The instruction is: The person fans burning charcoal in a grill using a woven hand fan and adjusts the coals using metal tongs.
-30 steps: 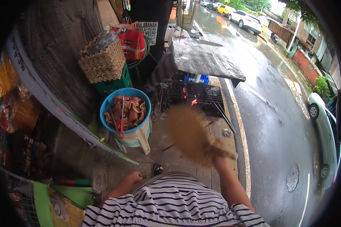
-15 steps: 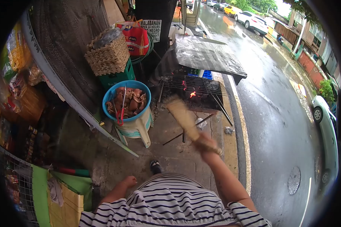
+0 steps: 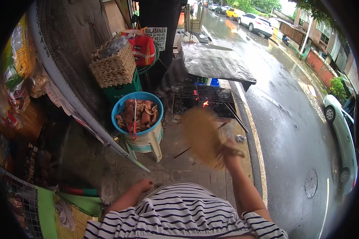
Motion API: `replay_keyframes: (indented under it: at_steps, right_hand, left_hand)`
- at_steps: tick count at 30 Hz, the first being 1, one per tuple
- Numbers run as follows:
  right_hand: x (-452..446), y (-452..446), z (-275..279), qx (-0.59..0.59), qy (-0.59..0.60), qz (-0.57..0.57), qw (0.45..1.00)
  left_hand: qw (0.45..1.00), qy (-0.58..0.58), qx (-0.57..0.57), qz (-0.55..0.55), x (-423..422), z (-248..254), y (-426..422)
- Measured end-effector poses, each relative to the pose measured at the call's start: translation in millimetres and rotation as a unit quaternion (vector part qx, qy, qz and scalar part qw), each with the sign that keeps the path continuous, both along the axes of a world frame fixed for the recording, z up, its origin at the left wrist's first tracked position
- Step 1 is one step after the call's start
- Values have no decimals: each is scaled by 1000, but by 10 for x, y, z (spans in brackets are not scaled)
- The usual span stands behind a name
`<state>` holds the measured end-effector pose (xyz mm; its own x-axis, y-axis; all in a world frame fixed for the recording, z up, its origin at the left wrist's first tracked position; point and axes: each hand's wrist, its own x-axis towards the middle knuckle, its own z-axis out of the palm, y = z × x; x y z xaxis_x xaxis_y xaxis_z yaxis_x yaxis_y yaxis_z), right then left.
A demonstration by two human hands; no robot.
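Observation:
My right hand (image 3: 229,149) is closed around the handle of a tan woven hand fan (image 3: 201,135), which is blurred by motion. The fan's broad face is in front of a charcoal grill (image 3: 203,94), where coals (image 3: 205,104) glow orange under the wire rack. My left hand (image 3: 144,184) hangs low near my striped shirt, its fingers curled in a loose fist with no object showing. To the left of the fan, a blue basin (image 3: 160,115) of raw-looking meat (image 3: 141,111) rests on a stool (image 3: 147,145). Red-handled tongs (image 3: 134,127) lie across the meat.
A dark sheet-metal cover (image 3: 215,63) stands over the back of the grill. Egg trays (image 3: 113,65) are stacked on a green crate (image 3: 123,89) beside a red bag (image 3: 141,47). The wet road (image 3: 283,119) runs along the right, with a parked car (image 3: 341,139).
The fan has turned from nearly edge-on to broad face and swung lower. My right hand has shifted slightly right. My left hand has risen a little, and the view has moved slightly.

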<state>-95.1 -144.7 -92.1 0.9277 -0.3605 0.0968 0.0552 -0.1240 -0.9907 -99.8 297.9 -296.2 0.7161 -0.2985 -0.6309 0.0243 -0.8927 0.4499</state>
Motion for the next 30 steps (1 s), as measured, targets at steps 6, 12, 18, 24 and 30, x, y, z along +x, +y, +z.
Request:
replay_keyframes:
  at_steps: [6, 12, 18, 24, 30]
  right_hand:
    - [-29, 594, 208, -157, -34, 123, 979]
    - [174, 303, -106, 25, -32, -102, 994]
    - [5, 796, 414, -152, -38, 137, 978]
    - [300, 602, 7, -252, -4, -99, 963]
    - [334, 345, -30, -15, -15, -79, 997]
  left_hand:
    - [999, 17, -15, 32, 139, -68, 466]
    - [994, 63, 91, 7, 86, -318, 1131]
    - [997, 55, 59, 16, 251, -423, 1248]
    - [998, 55, 10, 17, 439, -104, 828]
    - [998, 64, 17, 13, 520, -40, 631]
